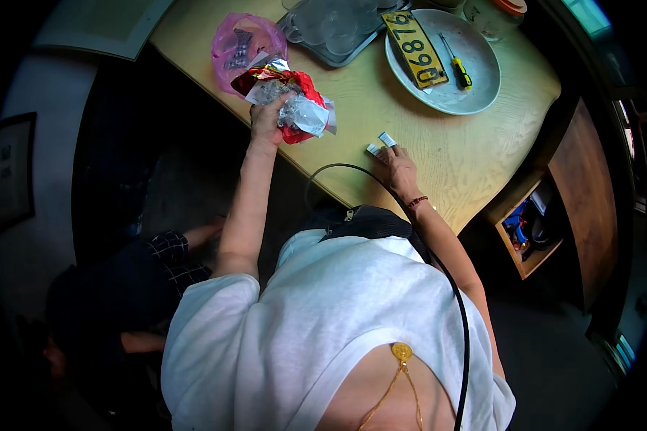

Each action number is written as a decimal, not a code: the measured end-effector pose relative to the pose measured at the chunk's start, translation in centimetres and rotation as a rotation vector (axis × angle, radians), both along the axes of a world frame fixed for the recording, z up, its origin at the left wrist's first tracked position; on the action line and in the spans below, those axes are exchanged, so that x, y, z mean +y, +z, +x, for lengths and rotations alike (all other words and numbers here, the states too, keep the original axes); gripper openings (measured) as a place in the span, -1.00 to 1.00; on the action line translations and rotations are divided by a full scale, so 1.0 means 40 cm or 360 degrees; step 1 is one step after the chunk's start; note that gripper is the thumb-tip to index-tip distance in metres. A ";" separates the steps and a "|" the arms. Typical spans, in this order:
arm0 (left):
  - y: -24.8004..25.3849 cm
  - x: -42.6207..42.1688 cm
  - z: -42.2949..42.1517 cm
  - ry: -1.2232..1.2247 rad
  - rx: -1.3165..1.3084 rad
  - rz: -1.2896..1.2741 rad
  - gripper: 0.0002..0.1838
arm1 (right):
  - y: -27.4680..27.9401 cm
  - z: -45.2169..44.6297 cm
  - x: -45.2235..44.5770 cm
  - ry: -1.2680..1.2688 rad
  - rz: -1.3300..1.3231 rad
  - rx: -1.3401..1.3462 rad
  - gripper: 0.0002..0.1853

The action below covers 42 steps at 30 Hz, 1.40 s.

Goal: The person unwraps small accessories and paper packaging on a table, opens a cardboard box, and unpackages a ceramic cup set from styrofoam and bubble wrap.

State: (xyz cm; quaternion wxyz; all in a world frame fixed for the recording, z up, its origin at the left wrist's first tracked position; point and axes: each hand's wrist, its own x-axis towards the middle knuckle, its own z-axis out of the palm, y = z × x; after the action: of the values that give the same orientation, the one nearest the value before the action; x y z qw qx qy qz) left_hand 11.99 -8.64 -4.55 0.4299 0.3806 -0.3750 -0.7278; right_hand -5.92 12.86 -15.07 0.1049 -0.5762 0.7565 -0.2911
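My left hand [267, 121] is closed round a bundle of crumpled wrappers [295, 104], red, silver and clear, above the table's left edge. Beside the bundle lies a pink plastic bag [248, 47] with a dark patterned item in it. My right hand [398, 171] rests low over the table near its front edge, fingers pressed together around two small white tubes [387, 139], whose ends stick out past the fingertips. The rest of the tubes is hidden by the fingers.
On the wooden table [474, 169] stand a tray [338, 56] of glass cups and a white plate [456, 104] holding a yellow number plate [414, 50] and a screwdriver [461, 72]. An open drawer [528, 269] is at the right. Another person [115, 294] is at the lower left.
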 end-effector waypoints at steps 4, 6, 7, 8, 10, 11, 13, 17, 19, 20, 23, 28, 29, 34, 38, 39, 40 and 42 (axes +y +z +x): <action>-0.041 0.003 0.024 -0.0007 -0.0102 0.0044 -0.51 | -0.001 -0.011 -0.019 -0.0317 0.0088 -0.1501 -0.80; -0.034 0.009 0.021 0.0001 -0.0097 0.0063 -0.53 | 0.049 -0.061 -0.012 -0.0354 0.0235 -0.2501 -0.80; -0.030 0.011 0.018 0.0015 -0.0094 0.0080 -0.54 | 0.071 -0.069 -0.006 -0.0381 0.0166 -0.2900 -0.81; -0.034 0.008 0.018 -0.0016 -0.0062 0.0112 -0.56 | 0.081 -0.077 0.000 -0.0395 0.0158 -0.2897 -0.81; -0.049 0.007 0.015 -0.0079 -0.0050 0.0163 -0.57 | 0.092 -0.095 0.014 -0.0205 -0.0042 -0.3349 -0.72; -0.055 0.006 0.013 -0.0131 -0.0047 0.0210 -0.58 | 0.092 -0.103 0.019 -0.0210 -0.0055 -0.3342 -0.72; -0.070 0.023 -0.020 -0.0206 -0.0021 0.0185 -0.60 | 0.094 -0.118 0.027 -0.0233 -0.0085 -0.3332 -0.71; -0.089 0.039 -0.086 -0.0347 -0.0002 0.0238 -0.63 | 0.094 -0.157 0.070 -0.0478 -0.0147 -0.3176 -0.81; -0.093 0.040 -0.105 -0.0375 -0.0009 0.0260 -0.64 | 0.108 -0.164 0.087 -0.0623 -0.0080 -0.2952 -0.81; -0.101 0.034 -0.108 -0.0397 -0.0057 0.0243 -0.64 | 0.103 -0.160 0.088 -0.0663 0.0031 -0.2649 -0.80; -0.098 0.038 -0.120 -0.0410 -0.0094 0.0205 -0.62 | 0.067 -0.139 0.066 -0.0563 0.0148 -0.2027 -0.78; -0.078 0.049 -0.129 -0.0368 -0.0088 0.0168 -0.59 | 0.031 -0.075 -0.030 -0.0538 0.0200 -0.0943 -0.72; -0.076 0.051 -0.129 -0.0318 -0.0155 0.0176 -0.60 | 0.018 -0.066 -0.043 -0.0510 0.0121 -0.0809 -0.73; -0.075 0.061 -0.111 -0.0297 -0.0241 0.0188 -0.63 | -0.050 -0.050 -0.082 -0.0335 0.0124 -0.0114 -0.77; -0.078 0.063 -0.096 -0.0473 -0.0358 0.0085 -0.63 | -0.017 -0.069 -0.079 -0.0304 0.0159 -0.0246 -0.76; -0.066 0.064 -0.105 -0.0479 -0.0359 0.0082 -0.63 | 0.000 -0.077 -0.074 -0.0366 0.0078 -0.0556 -0.75; -0.058 0.067 -0.111 -0.0611 -0.0384 -0.0020 -0.62 | -0.004 -0.087 -0.061 -0.0519 -0.0015 -0.0941 -0.73; -0.056 0.072 -0.122 -0.0810 -0.0635 -0.0188 -0.66 | 0.012 -0.137 -0.009 -0.0662 -0.0146 -0.1523 -0.71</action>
State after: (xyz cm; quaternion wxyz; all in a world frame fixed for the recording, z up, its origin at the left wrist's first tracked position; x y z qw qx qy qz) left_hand 7.11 -5.74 -6.79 0.1737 0.3840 -0.5765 -0.7000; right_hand -11.42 12.51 -14.60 0.3534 -0.2203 0.7088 -0.5694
